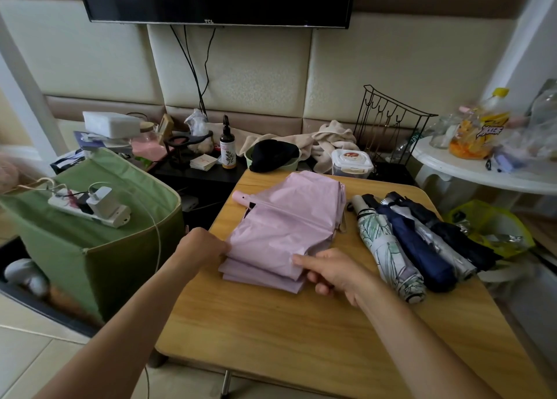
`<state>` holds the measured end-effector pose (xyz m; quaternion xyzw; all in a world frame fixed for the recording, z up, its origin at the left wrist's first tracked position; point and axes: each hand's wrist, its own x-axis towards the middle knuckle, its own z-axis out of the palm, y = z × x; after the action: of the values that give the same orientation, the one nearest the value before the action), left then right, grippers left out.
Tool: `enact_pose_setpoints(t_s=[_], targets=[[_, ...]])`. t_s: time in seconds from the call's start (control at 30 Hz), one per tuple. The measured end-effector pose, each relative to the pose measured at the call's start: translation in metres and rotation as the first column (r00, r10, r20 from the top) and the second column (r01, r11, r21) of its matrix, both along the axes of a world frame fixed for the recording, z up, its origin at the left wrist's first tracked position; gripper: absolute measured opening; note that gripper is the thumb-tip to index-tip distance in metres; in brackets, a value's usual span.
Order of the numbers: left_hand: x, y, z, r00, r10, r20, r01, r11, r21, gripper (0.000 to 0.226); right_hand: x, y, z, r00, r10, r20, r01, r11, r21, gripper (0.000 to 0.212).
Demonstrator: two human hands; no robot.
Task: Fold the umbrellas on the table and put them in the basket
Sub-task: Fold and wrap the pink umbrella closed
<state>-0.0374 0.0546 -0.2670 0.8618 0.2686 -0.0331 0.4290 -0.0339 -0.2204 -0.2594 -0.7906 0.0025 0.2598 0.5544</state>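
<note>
A pink umbrella [286, 218] lies collapsed on the wooden table [271, 323], its canopy spread in loose flat folds and its pink handle [240, 198] pointing to the far left. My left hand [200, 248] pinches the canopy's near left edge. My right hand [334, 273] grips the canopy's near right corner. To the right lie several folded umbrellas side by side: a leaf-print one [388, 251], a navy one [419, 248], a silver one [443, 248] and a black one [458, 239]. A yellow-green basket [494, 230] sits past the table's right edge.
A green fabric box [99, 248] stands to the left with a power strip and charger [93, 207] on top. Behind the table a dark shelf holds a spray bottle [227, 145], a black hat in a green bowl [272, 154] and a wipes box [351, 162]. A white round table [482, 169] stands at the right.
</note>
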Motion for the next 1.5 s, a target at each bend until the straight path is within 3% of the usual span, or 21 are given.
enact_pose_setpoints(t_s=[0.3, 0.43, 0.63, 0.73, 0.83, 1.1, 1.27, 1.33, 1.5], targets=[[0.0, 0.002, 0.003, 0.999, -0.04, 0.021, 0.041, 0.999, -0.027, 0.017, -0.004, 0.007, 0.0, 0.995, -0.088, -0.037, 0.092, 0.989, 0.116, 0.023], [-0.001, 0.004, 0.004, 0.998, -0.062, 0.002, 0.062, 0.998, -0.024, 0.018, 0.005, 0.006, -0.006, 0.953, -0.299, -0.047, 0.301, 0.92, 0.251, 0.027], [-0.002, 0.003, 0.006, 0.997, -0.073, 0.006, 0.074, 0.997, -0.03, 0.02, 0.012, 0.008, -0.004, 0.903, -0.41, -0.13, 0.425, 0.805, 0.414, 0.02], [-0.002, 0.003, 0.005, 0.997, -0.074, 0.011, 0.075, 0.997, -0.012, 0.016, 0.006, 0.009, 0.0, 0.949, -0.288, -0.128, 0.314, 0.881, 0.354, 0.018], [-0.002, 0.005, 0.002, 0.998, -0.063, 0.014, 0.063, 0.998, -0.008, 0.013, -0.002, 0.012, -0.002, 0.988, -0.107, -0.107, 0.126, 0.974, 0.187, 0.022], [-0.002, 0.009, 0.003, 0.997, -0.075, -0.012, 0.075, 0.997, 0.004, 0.012, -0.009, 0.012, 0.004, 0.991, 0.062, 0.122, -0.047, 0.992, -0.121, 0.022], [-0.002, 0.008, 0.005, 0.996, -0.087, -0.022, 0.087, 0.996, 0.023, 0.014, -0.005, 0.007, 0.008, 1.0, 0.007, 0.01, -0.007, 0.999, 0.032, 0.017], [-0.001, 0.009, 0.005, 0.996, -0.089, -0.031, 0.09, 0.995, 0.033, 0.016, -0.007, 0.004, 0.007, 1.0, 0.024, -0.019, -0.023, 0.999, 0.025, 0.015], [-0.002, 0.007, 0.007, 0.996, -0.082, -0.019, 0.082, 0.997, -0.009, 0.017, -0.01, 0.004, 0.004, 0.99, 0.1, 0.099, -0.095, 0.994, -0.058, 0.02]])
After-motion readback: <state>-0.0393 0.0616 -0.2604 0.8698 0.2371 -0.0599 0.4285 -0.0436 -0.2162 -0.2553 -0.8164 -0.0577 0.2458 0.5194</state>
